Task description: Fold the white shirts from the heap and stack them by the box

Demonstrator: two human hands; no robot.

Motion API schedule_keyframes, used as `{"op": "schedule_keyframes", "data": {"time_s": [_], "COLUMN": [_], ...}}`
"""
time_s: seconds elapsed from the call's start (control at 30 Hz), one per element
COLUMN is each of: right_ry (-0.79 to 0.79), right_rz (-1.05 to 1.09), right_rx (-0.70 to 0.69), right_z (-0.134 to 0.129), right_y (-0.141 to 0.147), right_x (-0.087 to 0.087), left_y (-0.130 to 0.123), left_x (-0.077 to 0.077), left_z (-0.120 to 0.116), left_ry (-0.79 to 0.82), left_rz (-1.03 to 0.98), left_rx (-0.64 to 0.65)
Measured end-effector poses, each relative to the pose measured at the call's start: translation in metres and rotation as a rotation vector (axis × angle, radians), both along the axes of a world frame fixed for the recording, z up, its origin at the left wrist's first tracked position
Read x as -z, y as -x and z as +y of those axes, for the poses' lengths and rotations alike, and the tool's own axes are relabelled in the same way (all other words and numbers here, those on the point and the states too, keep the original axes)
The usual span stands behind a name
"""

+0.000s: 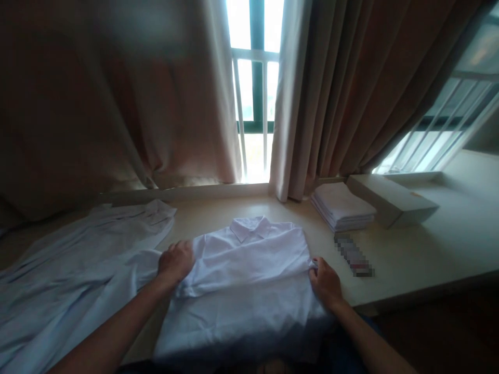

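Observation:
A white collared shirt [249,270] lies spread in front of me on the pale ledge, its collar toward the window and its lower part in shadow near my body. My left hand [177,261] is closed at the shirt's left edge, fingers curled on the cloth. At the right edge, my right hand [325,280] pinches a bit of the fabric between thumb and fingers. Just left of my left hand are more white shirts [89,249], lying loosely spread and overlapping.
A stack of folded white cloth [343,205] sits at the back right beside a pale box [393,200]. A blurred, pixelated item [354,255] lies nearer on the ledge [421,254]. Curtains [331,88] hang along the window behind.

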State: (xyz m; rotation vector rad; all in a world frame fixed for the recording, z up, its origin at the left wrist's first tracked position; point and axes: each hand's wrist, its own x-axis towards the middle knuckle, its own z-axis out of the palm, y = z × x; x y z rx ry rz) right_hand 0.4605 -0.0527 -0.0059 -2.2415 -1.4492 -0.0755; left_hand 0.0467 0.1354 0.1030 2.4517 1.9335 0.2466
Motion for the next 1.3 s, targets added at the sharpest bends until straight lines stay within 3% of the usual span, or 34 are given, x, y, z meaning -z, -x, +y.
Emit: {"op": "schedule_keyframes", "data": {"time_s": [0.1,0.2,0.33,0.47,0.57,0.77,0.93,1.17,1.3], "right_ry": [-0.047,-0.08,-0.11,-0.138,-0.138,-0.138,-0.168,-0.179,-0.153], "right_rz": [0.022,0.018,-0.004,0.009,0.024,0.098,0.137,0.181,0.118], "right_rx": [0.029,0.041,0.039,0.059,0.059,0.062,0.03,0.093,0.038], "right_z": [-0.003,-0.002,0.0,0.002,0.005,0.006,0.006,0.006,0.004], "right_y": [0.0,0.001,0.003,0.001,-0.002,-0.004,-0.006,-0.012,-0.013], "right_x": [0.003,0.001,-0.003,-0.002,0.0,-0.002,-0.003,0.002,0.001], "left_y": [-0.072,-0.166,-0.282,-0.35,-0.369,-0.384,-0.386,-0.378,-0.379], "left_x": [0.004,0.017,0.035,0.051,0.063,0.078,0.084,0.093,0.097], "left_z": [-0.003,-0.004,0.008,0.031,0.048,0.076,0.085,0.087,0.089], "left_ry": [-0.037,0.022,0.114,0.2,0.261,0.449,0.512,0.451,0.396], "left_rz": [-0.039,-0.112,-0.213,-0.278,-0.299,-0.305,-0.37,-0.497,-0.489], "left_rx": [0.165,0.342,0.453,0.453,0.468,0.545,0.44,0.249,0.193]}}
